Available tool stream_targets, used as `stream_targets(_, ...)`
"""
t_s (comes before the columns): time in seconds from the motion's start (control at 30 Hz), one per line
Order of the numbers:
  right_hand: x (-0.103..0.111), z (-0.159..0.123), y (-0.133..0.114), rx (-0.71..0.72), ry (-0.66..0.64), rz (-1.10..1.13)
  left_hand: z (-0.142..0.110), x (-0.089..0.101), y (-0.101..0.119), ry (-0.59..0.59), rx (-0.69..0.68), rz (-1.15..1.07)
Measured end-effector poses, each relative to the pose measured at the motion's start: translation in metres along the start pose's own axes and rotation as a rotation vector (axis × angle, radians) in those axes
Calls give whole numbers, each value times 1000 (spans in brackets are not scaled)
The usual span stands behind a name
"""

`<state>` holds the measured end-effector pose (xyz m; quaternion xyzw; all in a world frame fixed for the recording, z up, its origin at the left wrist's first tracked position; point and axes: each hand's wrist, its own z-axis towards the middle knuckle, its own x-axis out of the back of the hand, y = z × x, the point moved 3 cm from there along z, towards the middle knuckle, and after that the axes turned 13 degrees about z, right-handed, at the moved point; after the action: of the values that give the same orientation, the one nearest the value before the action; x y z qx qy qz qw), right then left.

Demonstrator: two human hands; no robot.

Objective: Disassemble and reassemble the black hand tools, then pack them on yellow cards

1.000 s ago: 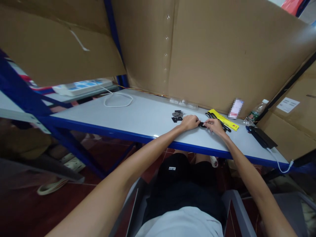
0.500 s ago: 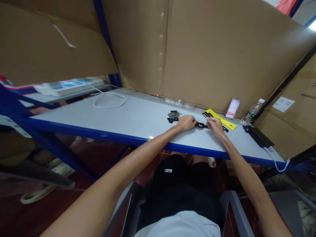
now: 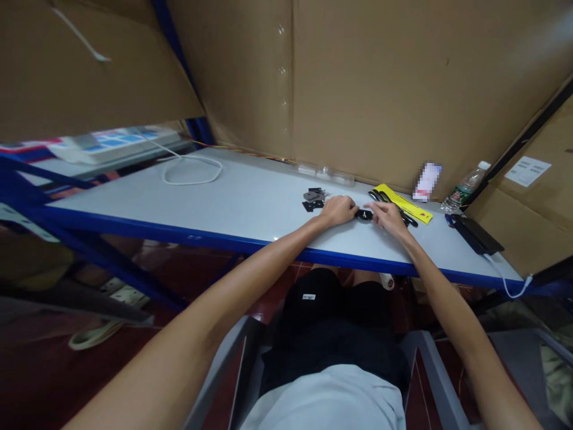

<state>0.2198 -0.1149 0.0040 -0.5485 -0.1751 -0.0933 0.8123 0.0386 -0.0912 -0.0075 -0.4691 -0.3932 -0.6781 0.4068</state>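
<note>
A slim black part [image 3: 364, 215] with a rounded, hollowed middle lies low over the tabletop between my hands. My left hand [image 3: 339, 211] is closed around its left end. At its right end is my right hand [image 3: 388, 218], index finger stretched to the left above the part and the other fingers curled at it; the fingertip contact is too small to make out. Just left of my left hand sit a flat black piece [image 3: 312, 206] and a grey piece [image 3: 312, 195], with tiny dark bits beside them. Black curved-handled items [image 3: 405, 216] lie behind my right hand, partly hidden.
A yellow card [image 3: 416, 209] lies by the black handles. Farther right are a plastic bottle [image 3: 465, 185], a black case-like object [image 3: 477, 234] and a white cable. Clear plastic pieces [image 3: 324, 174] line the cardboard wall. Another white cable [image 3: 192, 182] loops at left.
The view has shifted slightly. My right index finger has stretched out leftward over the black part from its earlier pinch. My left hand keeps its grip.
</note>
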Motion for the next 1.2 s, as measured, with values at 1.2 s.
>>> stream_targets(1.2,1,-18,-8,120,-65,-808,-6,-1,-7,34,-146,103)
